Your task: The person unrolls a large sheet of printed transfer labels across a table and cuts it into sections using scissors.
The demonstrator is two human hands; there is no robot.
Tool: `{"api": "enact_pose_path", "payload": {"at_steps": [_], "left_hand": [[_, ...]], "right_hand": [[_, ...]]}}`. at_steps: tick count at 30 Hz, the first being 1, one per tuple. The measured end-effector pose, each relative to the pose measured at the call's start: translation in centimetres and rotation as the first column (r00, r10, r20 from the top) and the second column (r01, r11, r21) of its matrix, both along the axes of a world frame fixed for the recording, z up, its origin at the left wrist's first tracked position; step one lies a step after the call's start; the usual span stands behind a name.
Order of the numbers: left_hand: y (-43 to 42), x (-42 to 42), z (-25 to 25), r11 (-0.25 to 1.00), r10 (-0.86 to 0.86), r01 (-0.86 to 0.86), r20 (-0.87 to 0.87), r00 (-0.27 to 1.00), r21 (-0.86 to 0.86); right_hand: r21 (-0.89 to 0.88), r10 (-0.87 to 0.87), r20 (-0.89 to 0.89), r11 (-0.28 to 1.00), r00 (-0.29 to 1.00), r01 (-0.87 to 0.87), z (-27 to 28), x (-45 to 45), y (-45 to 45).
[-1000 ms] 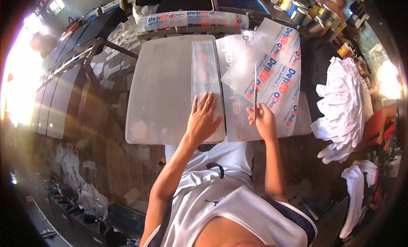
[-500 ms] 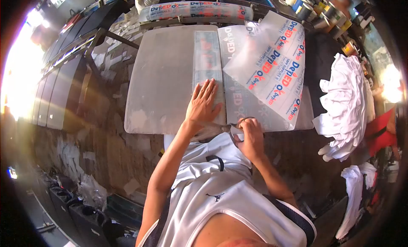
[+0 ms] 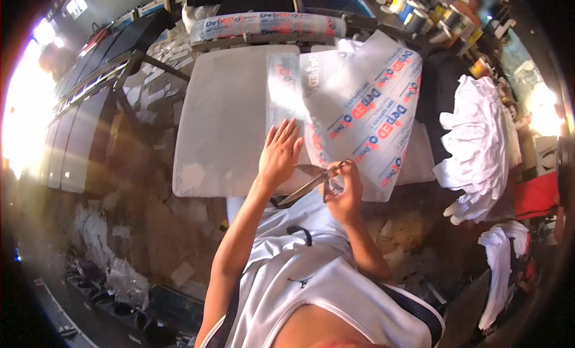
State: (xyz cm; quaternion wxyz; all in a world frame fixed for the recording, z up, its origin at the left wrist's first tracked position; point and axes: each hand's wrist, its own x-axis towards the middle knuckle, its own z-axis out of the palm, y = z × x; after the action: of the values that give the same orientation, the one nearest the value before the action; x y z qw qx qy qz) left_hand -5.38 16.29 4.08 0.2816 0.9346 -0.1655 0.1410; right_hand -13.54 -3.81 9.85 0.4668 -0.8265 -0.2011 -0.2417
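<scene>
My left hand [image 3: 279, 155] lies flat with its fingers stretched over the lower part of a clear strip of printed plastic film [image 3: 283, 87], on the grey board [image 3: 224, 120]. Just to its right, my right hand [image 3: 345, 192] grips the handles of metal scissors [image 3: 306, 189]. Their blades are spread apart and point left, close to the board's front edge. A larger printed sheet [image 3: 371, 114] with red and blue lettering rests on the right half of the work surface, its left part curved and shiny.
Behind the boards lies a roll of printed film [image 3: 263, 26]. White fabric [image 3: 476, 147] is heaped at the right. Cans and bottles [image 3: 416, 16] stand at the back right. A metal frame [image 3: 129, 78] is at the left, and scraps cover the floor.
My right hand has come down and left from the sheet, and the scissors have turned from upright to pointing left with blades spread. The sheet's left part has shifted toward my left hand.
</scene>
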Motion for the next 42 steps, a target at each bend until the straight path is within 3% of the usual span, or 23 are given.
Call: {"api": "enact_pose_path", "payload": {"at_steps": [1, 4, 5, 6, 7, 8, 9, 10, 12, 18, 19, 21, 24, 26, 28, 29, 31, 33, 35, 36, 38, 39, 42], "left_hand": [[-0.2, -0.2, 0.2, 0.998, 0.026, -0.028, 0.024, 0.999, 0.064], [-0.2, -1.0, 1.0, 0.987, 0.04, -0.053, 0.088, 0.995, 0.149], [-0.4, -1.0, 0.7, 0.986, 0.057, -0.08, 0.149, 0.987, 0.148], [-0.6, -0.9, 0.7, 0.989, 0.061, -0.073, 0.094, 0.994, 0.129], [-0.8, -0.4, 0.2, 0.99, 0.064, -0.071, 0.055, 0.996, 0.122], [-1.4, -0.1, 0.8, 0.991, 0.1, -0.106, 0.077, 0.992, 0.08], [-1.9, 0.7, 1.3, 0.996, 0.078, -0.082, 0.124, 0.989, 0.026], [-1.3, -0.3, 0.8, 0.996, 0.08, -0.085, 0.122, 0.989, 0.031], [-0.7, -0.8, 0.7, 0.996, 0.075, -0.083, 0.149, 0.986, 0.044], [-0.7, -1.0, 1.3, 0.987, 0.069, -0.093, 0.174, 0.982, 0.131], [-0.8, -1.0, 1.2, 0.985, 0.064, -0.089, 0.161, 0.985, 0.148], [-0.3, -1.0, 1.3, 0.966, 0.059, -0.071, 0.052, 0.997, 0.248], [0.1, -1.0, 0.1, 0.983, -0.005, -0.014, 0.102, 0.995, 0.186], [0.9, -1.0, -0.8, 0.968, -0.007, -0.018, 0.098, 0.995, 0.252], [1.6, 0.7, -2.6, 0.987, -0.128, 0.112, 0.147, 0.981, 0.112], [1.7, 0.7, -2.2, 0.985, -0.105, 0.103, -0.01, 0.994, -0.136], [1.9, 0.6, -1.3, 0.768, -0.11, -0.075, -0.246, 0.963, -0.636], [3.0, 1.8, -2.3, 0.807, -0.038, -0.123, -0.258, 0.965, -0.578], [3.3, 2.4, -2.1, 0.723, -0.067, -0.109, -0.226, 0.972, -0.682], [3.4, 3.0, -1.8, 0.59, -0.132, -0.217, -0.358, 0.924, -0.778], [2.5, 2.5, 0.8, 0.805, 0.0, -0.163, -0.275, 0.961, -0.571], [2.6, 2.5, 1.3, 0.794, -0.065, -0.161, -0.345, 0.936, -0.586], [2.0, 2.7, 1.9, 0.866, 0.027, -0.144, -0.241, 0.97, -0.48]], "right_hand": [[-0.026, -0.016, 0.065, 1.0, 0.998, 0.018, 0.2, 0.2, -0.3], [0.134, -0.122, -0.008, 0.984, 0.992, 0.122, -1.3, 0.4, -1.6], [0.423, 0.146, -0.12, 0.903, 0.982, -0.083, -2.3, 0.3, -2.4], [0.762, 0.428, -0.13, 0.621, 0.894, -0.187, -3.4, 0.3, -3.4], [0.945, 0.594, -0.084, 0.302, 0.8, -0.125, -4.5, 0.2, -4.5], [0.522, 0.246, -0.179, 0.844, 0.953, -0.12, -1.8, 0.1, -4.1], [-0.051, -0.234, -0.016, 0.971, 0.972, 0.233, 0.7, -0.1, -3.7], [0.014, -0.167, -0.12, 0.985, 0.979, 0.17, 0.4, -1.2, -3.0], [0.237, -0.104, -0.126, 0.962, 0.987, 0.132, -2.9, -2.0, -1.4], [0.27, -0.107, -0.234, 0.948, 0.966, 0.171, -2.4, -1.2, -1.1], [0.43, -0.003, -0.224, 0.897, 0.975, 0.102, -3.5, -0.9, -1.2], [0.347, -0.04, -0.209, 0.931, 0.977, 0.113, -2.5, -1.3, -0.6], [0.219, -0.091, -0.129, 0.969, 0.987, 0.118, -1.4, -1.2, 0.0], [0.205, -0.066, 0.004, 0.977, 0.998, 0.064, -1.4, -0.9, 0.9], [0.23, 0.055, 0.09, 0.97, 0.994, -0.075, -1.5, -0.2, 0.4], [0.244, 0.072, 0.064, 0.966, 0.995, -0.085, -2.4, -0.4, 0.8], [0.214, 0.147, 0.012, 0.966, 0.989, -0.146, -1.9, -0.8, 1.2], [0.148, 0.253, -0.03, 0.958, 0.967, -0.246, -1.6, -0.7, 1.0], [0.058, 0.307, -0.074, 0.951, 0.949, -0.303, -2.4, -0.7, 0.9], [0.006, 0.306, -0.093, 0.952, 0.948, -0.306, -2.3, -0.7, 0.9], [-0.013, 0.353, -0.185, 0.933, 0.917, -0.361, -0.8, -0.7, -0.2], [-0.002, 0.333, -0.127, 0.942, 0.934, -0.336, -0.3, -0.6, -0.6], [-0.115, 0.222, -0.092, 0.966, 0.971, -0.232, 0.1, 0.3, -3.1]]}}
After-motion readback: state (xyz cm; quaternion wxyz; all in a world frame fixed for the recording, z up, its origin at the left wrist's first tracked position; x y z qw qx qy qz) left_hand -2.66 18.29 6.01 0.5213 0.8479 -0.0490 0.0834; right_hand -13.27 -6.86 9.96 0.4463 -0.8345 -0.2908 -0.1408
